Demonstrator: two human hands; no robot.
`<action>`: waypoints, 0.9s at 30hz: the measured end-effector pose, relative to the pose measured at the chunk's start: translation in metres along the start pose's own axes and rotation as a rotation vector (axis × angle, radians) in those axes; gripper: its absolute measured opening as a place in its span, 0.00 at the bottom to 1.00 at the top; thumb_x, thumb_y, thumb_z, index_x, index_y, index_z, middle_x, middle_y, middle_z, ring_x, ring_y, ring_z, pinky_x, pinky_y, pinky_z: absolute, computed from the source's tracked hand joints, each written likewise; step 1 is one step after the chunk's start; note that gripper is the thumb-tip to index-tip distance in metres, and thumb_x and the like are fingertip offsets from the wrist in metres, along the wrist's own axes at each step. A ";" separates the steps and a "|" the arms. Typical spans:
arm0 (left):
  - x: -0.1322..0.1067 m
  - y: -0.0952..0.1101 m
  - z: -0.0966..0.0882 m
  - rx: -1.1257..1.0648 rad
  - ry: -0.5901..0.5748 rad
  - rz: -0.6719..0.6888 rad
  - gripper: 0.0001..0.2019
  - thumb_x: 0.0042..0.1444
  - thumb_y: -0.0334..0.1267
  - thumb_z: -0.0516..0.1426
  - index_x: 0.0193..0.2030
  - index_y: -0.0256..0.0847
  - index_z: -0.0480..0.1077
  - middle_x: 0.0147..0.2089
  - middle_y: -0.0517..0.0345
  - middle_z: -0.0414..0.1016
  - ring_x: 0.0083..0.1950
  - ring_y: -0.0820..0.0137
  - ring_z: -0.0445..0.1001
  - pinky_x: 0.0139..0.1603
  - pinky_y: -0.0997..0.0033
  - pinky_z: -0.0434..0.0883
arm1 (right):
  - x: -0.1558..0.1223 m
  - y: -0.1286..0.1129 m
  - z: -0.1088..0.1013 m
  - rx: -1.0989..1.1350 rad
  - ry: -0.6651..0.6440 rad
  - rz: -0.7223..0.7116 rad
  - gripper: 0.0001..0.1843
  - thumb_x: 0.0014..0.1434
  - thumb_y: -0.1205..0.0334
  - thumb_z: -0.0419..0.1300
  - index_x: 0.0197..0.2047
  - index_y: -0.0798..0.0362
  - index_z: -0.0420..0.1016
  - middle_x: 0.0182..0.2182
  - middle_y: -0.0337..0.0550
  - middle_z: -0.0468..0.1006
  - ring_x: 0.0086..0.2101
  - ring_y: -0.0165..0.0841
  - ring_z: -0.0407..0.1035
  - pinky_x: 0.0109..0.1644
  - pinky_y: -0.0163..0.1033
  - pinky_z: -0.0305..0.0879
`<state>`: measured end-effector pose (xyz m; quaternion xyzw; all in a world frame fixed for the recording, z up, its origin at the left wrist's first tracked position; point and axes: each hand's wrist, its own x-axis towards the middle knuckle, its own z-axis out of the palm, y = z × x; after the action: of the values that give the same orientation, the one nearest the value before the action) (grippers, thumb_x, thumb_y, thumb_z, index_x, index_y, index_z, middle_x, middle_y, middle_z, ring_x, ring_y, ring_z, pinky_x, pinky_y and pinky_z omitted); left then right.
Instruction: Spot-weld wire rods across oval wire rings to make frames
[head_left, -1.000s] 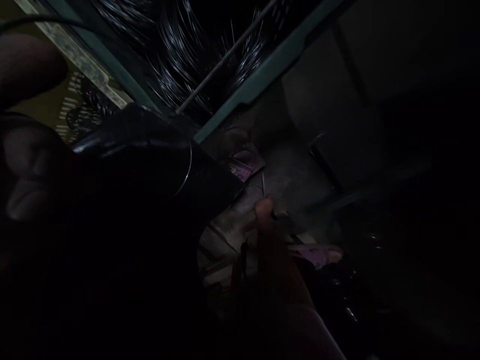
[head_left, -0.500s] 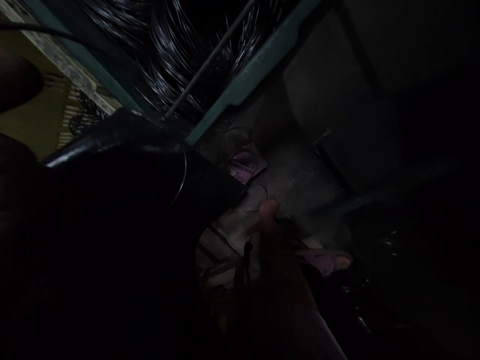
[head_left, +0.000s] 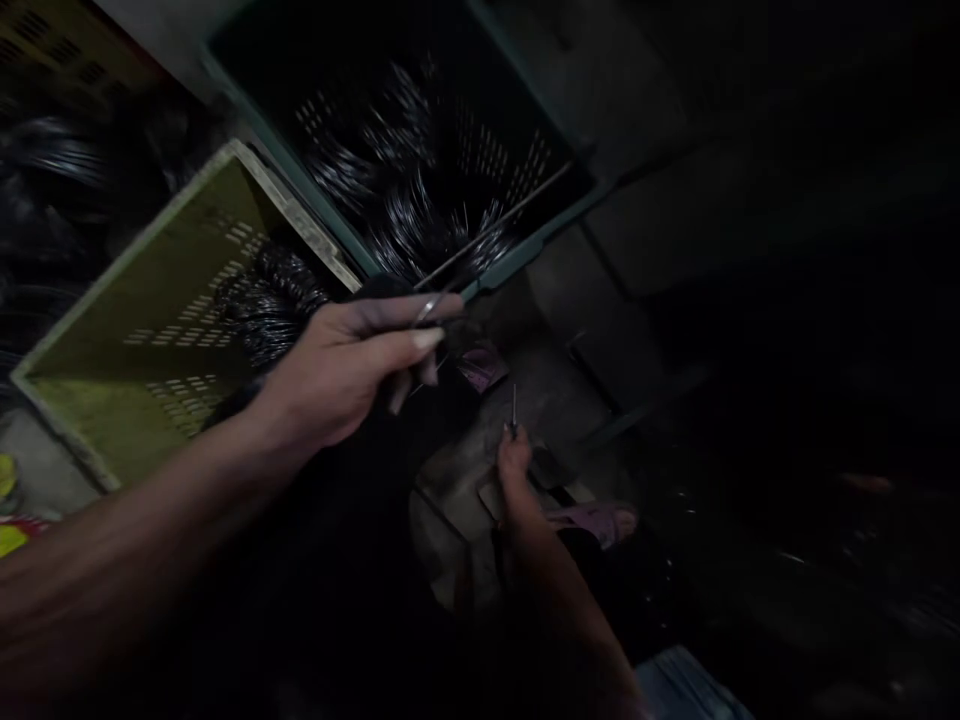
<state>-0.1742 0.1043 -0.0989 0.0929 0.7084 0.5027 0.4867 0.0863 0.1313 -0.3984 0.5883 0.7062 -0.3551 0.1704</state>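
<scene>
My left hand (head_left: 352, 360) is raised at the centre left, its fingers curled around a small shiny metal piece (head_left: 429, 308), perhaps a bent wire. Lower down, my right hand (head_left: 514, 465) pinches a thin upright metal pin (head_left: 514, 408) between its fingertips. It is above a worn grey sack or cloth (head_left: 450, 525). The light is dim, so neither metal item shows clearly.
A teal-rimmed perforated crate (head_left: 420, 140) holds coils of dark wire, with a thin metal rod (head_left: 495, 225) lying across it. Beside it stands an olive crate (head_left: 165, 330) with more coils. A purple sandal (head_left: 600, 522) and purple packet (head_left: 480, 366) lie nearby.
The large glossy dark shape near the camera has left the view. My left hand now shows fully, and the view has swung back to reveal both crates.
</scene>
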 end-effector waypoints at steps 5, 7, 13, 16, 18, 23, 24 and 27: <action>-0.005 -0.008 -0.002 0.128 -0.173 -0.039 0.16 0.48 0.32 0.58 0.45 0.33 0.72 0.19 0.62 0.68 0.12 0.84 0.52 0.11 0.81 0.48 | -0.030 -0.033 -0.070 0.056 0.074 -0.052 0.17 0.62 0.55 0.49 0.48 0.56 0.68 0.42 0.47 0.74 0.41 0.35 0.69 0.46 0.44 0.64; -0.010 -0.013 -0.004 0.109 -0.249 -0.099 0.18 0.49 0.34 0.58 0.48 0.33 0.71 0.18 0.63 0.67 0.11 0.85 0.49 0.11 0.81 0.44 | -0.055 -0.047 -0.100 0.070 0.078 -0.108 0.18 0.61 0.55 0.48 0.48 0.55 0.70 0.42 0.48 0.75 0.43 0.36 0.69 0.47 0.41 0.63; -0.050 -0.043 0.008 -0.097 -0.326 -0.086 0.18 0.48 0.33 0.57 0.47 0.31 0.70 0.19 0.63 0.68 0.12 0.85 0.50 0.12 0.81 0.43 | -0.188 -0.065 -0.182 0.091 0.027 -0.371 0.14 0.53 0.53 0.54 0.39 0.47 0.76 0.35 0.40 0.78 0.39 0.36 0.71 0.44 0.37 0.63; -0.102 -0.067 0.027 -0.063 -0.341 -0.063 0.17 0.44 0.34 0.58 0.42 0.31 0.73 0.24 0.59 0.72 0.17 0.82 0.59 0.15 0.81 0.52 | -0.260 -0.049 -0.199 0.214 0.012 -0.519 0.18 0.54 0.49 0.51 0.40 0.48 0.76 0.35 0.39 0.79 0.39 0.36 0.71 0.43 0.36 0.65; -0.140 -0.088 0.041 -0.024 -0.350 -0.067 0.15 0.43 0.36 0.58 0.38 0.31 0.75 0.25 0.58 0.73 0.23 0.78 0.65 0.20 0.80 0.59 | -0.291 -0.029 -0.199 0.407 0.080 -0.481 0.21 0.53 0.47 0.51 0.41 0.50 0.76 0.38 0.40 0.78 0.42 0.37 0.71 0.46 0.36 0.65; -0.194 -0.140 0.067 0.091 -0.328 -0.099 0.16 0.40 0.41 0.60 0.34 0.32 0.76 0.23 0.58 0.72 0.21 0.75 0.65 0.22 0.75 0.62 | -0.307 0.017 -0.191 0.492 0.174 -0.413 0.20 0.49 0.46 0.51 0.35 0.49 0.77 0.35 0.40 0.79 0.40 0.38 0.72 0.41 0.35 0.67; -0.199 -0.146 0.071 0.103 -0.326 -0.100 0.17 0.40 0.43 0.60 0.35 0.33 0.76 0.22 0.59 0.70 0.20 0.76 0.64 0.20 0.75 0.60 | -0.305 0.024 -0.192 0.472 0.185 -0.412 0.21 0.48 0.46 0.51 0.35 0.49 0.77 0.35 0.40 0.79 0.40 0.38 0.72 0.40 0.35 0.67; -0.207 -0.157 0.082 0.129 -0.334 -0.107 0.22 0.42 0.50 0.58 0.38 0.34 0.75 0.21 0.59 0.69 0.17 0.76 0.62 0.17 0.76 0.59 | -0.302 0.043 -0.202 0.417 0.172 -0.398 0.26 0.49 0.43 0.48 0.40 0.49 0.76 0.38 0.41 0.78 0.42 0.40 0.71 0.44 0.38 0.66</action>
<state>0.0514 -0.0482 -0.1029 0.1681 0.6523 0.4073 0.6167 0.2380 0.0612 -0.0731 0.4884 0.7313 -0.4680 -0.0877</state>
